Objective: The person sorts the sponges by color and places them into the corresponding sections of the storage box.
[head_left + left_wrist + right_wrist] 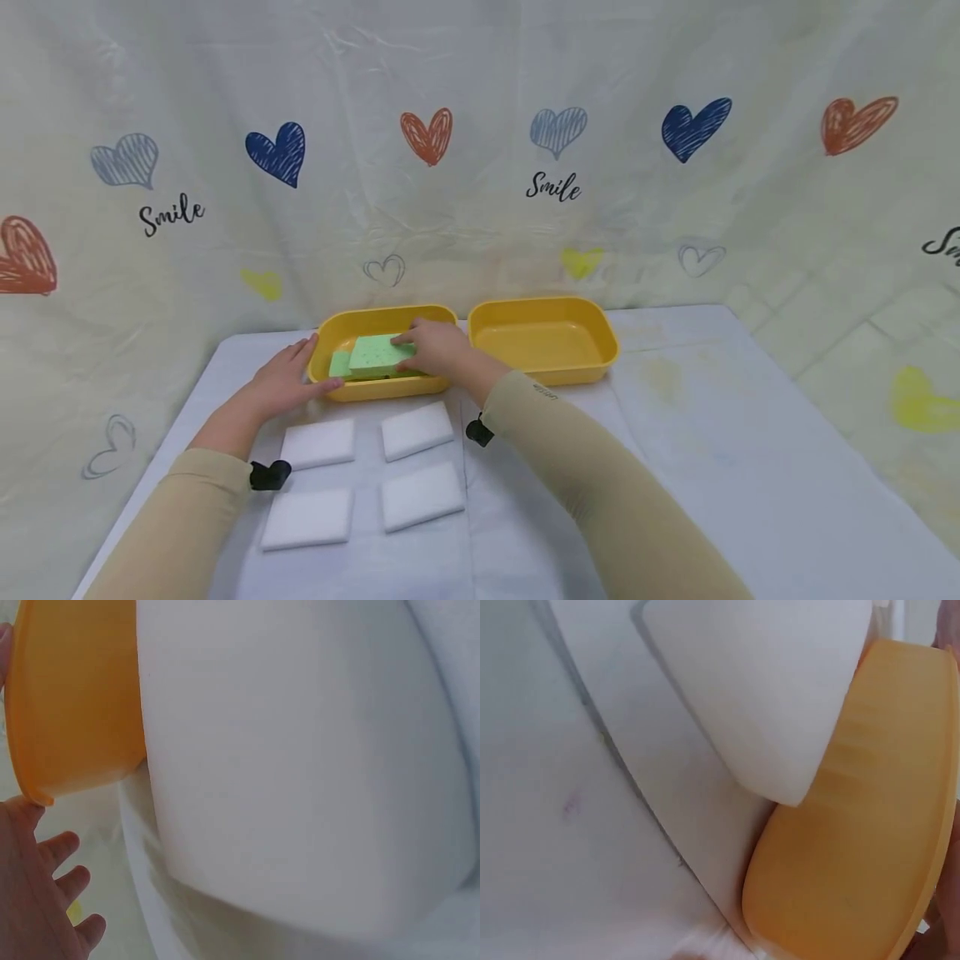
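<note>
Inside the left yellow tray [442, 385] lies a light green sponge block [372, 354], with a second green piece [340, 365] showing at its left. My right hand [438, 346] reaches over the tray's right side and grips the right end of the larger green sponge between thumb and fingers. At the tray's left end, my left hand [283, 382] rests on the rim, its fingers spread and fairly straight. The left wrist view shows a fingertip touching the corner of the yellow tray [82, 697]. The right wrist view shows the tray's outer wall [847, 862]; the grip itself is hidden there.
A second yellow tray [542, 342] stands right beside the first, with nothing seen inside. In front lie several white sponge blocks [422, 496] in two rows on the white-covered table [712, 467]. A curtain with printed hearts [480, 217] hangs behind the table.
</note>
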A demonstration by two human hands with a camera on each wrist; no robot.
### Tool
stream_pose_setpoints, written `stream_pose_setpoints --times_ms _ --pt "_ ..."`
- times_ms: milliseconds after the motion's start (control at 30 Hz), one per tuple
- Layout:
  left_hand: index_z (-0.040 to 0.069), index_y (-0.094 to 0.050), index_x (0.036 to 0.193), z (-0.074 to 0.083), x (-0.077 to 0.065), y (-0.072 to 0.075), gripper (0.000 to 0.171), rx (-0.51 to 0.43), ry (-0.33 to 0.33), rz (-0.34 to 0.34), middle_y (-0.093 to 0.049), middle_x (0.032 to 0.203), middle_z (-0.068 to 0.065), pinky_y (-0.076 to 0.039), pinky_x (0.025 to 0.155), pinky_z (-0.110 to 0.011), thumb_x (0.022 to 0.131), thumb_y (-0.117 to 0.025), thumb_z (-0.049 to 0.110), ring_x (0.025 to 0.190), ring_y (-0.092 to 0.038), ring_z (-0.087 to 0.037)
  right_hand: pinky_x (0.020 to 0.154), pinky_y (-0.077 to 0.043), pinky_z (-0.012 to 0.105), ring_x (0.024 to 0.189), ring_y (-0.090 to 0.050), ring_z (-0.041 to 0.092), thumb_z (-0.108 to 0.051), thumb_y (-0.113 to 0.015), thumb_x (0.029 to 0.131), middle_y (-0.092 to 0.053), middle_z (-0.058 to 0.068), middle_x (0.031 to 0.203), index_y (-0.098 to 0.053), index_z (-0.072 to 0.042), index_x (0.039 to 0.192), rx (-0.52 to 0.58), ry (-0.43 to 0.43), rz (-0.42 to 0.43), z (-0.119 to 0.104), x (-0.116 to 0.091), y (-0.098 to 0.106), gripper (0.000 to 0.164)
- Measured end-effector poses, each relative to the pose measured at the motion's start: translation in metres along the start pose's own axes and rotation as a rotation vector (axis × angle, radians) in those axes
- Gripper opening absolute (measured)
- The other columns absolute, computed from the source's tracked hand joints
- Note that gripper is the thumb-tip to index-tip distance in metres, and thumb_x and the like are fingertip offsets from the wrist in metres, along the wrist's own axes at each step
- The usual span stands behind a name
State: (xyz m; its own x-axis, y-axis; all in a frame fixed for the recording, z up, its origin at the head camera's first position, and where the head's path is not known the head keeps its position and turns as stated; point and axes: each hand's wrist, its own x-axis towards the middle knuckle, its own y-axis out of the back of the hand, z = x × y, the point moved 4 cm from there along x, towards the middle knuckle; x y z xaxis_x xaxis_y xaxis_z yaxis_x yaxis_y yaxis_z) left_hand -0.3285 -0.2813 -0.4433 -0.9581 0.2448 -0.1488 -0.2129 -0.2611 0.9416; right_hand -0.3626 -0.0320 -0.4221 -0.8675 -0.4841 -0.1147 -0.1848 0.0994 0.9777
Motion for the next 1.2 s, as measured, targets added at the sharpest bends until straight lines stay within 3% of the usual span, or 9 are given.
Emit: stream_pose_setpoints --times_ms 567,867,1033,1200 --pt "-0.001 -0.005 0.157 0.001 0.002 -0.001 0.114 0.008 -0.005 -0.007 -0.013 0.157 -0.035 -0.018 0.112 -0.069 0.086 -0.050 0.076 0.142 -0.015 -0.054 0.106 -0.043 0.045 0.127 -0.050 0.025 -0.061 -0.069 0.084 -0.042 0.001 0.151 -0.053 -0.042 0.142 0.131 -0.070 0.044 0.009 -0.006 0.009 0.064" --pt "-0.001 -0.004 0.157 0.001 0.001 -0.002 0.115 -0.018 0.001 -0.013 -0.012 0.157 -0.036 -0.017 0.111 -0.071 0.086 -0.051 0.076 0.141 -0.014 -0.056 0.107 -0.043 0.042 0.129 -0.049 0.026 -0.055 -0.071 0.086 -0.045 0.003 0.149 -0.053 -0.036 0.144 0.194 -0.027 0.062 0.019 -0.028 0.024 0.064" --pt "0.001 -0.002 0.158 -0.002 0.002 -0.003 0.117 -0.016 0.011 -0.020 -0.010 0.157 -0.035 -0.017 0.110 -0.072 0.085 -0.049 0.079 0.141 -0.013 -0.056 0.107 -0.042 0.045 0.132 -0.047 0.031 -0.054 -0.073 0.085 -0.041 0.007 0.152 -0.053 -0.035 0.144 0.224 -0.056 0.074 0.036 -0.043 0.031 0.065" --pt "0.001 -0.001 0.158 -0.003 0.002 -0.004 0.115 -0.010 0.008 -0.019 -0.010 0.157 -0.035 -0.016 0.111 -0.071 0.086 -0.049 0.077 0.141 -0.012 -0.056 0.102 -0.046 0.045 0.123 -0.052 0.032 -0.054 -0.075 0.084 -0.044 0.009 0.147 -0.055 -0.032 0.143 0.245 -0.078 0.095 0.058 -0.062 0.039 0.067"
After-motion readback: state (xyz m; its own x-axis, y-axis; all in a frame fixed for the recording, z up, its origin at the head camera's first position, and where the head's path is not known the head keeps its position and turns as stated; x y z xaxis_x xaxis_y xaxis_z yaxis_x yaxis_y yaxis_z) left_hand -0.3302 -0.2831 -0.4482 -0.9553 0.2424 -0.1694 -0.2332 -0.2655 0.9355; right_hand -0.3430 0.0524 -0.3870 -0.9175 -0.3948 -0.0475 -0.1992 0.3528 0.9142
